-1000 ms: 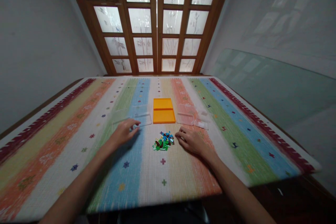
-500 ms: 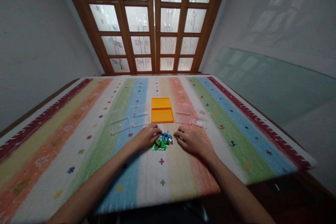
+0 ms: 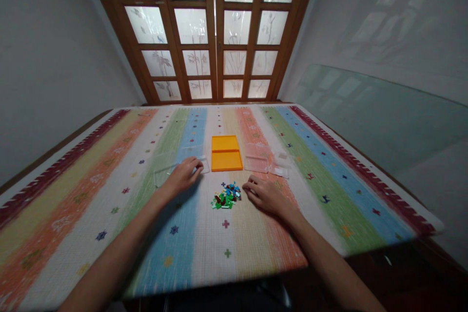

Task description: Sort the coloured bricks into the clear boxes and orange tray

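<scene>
My left hand (image 3: 187,173) is over the near edge of a clear plastic box (image 3: 204,162) on the left, fingertips pinched together. Whatever the pinch holds is too small to make out. My right hand (image 3: 260,192) rests on the cloth with curled fingers, just right of a pile of small toy bricks (image 3: 227,197) in green, blue, brown, white and yellow. Its fingertips are close together beside the pile; whether a piece is between them does not show. An open orange case (image 3: 226,161) lies flat behind the pile, between the hands.
Another clear box (image 3: 158,178) lies at the far left, partly behind my left hand. Two more clear boxes, a nearer one (image 3: 256,165) and one holding something white (image 3: 281,171), sit right of the case. A striped cloth (image 3: 208,248) covers the table.
My left hand has left the brick pile and moved left and away from me to the clear box. My right hand has stayed almost where it was.
</scene>
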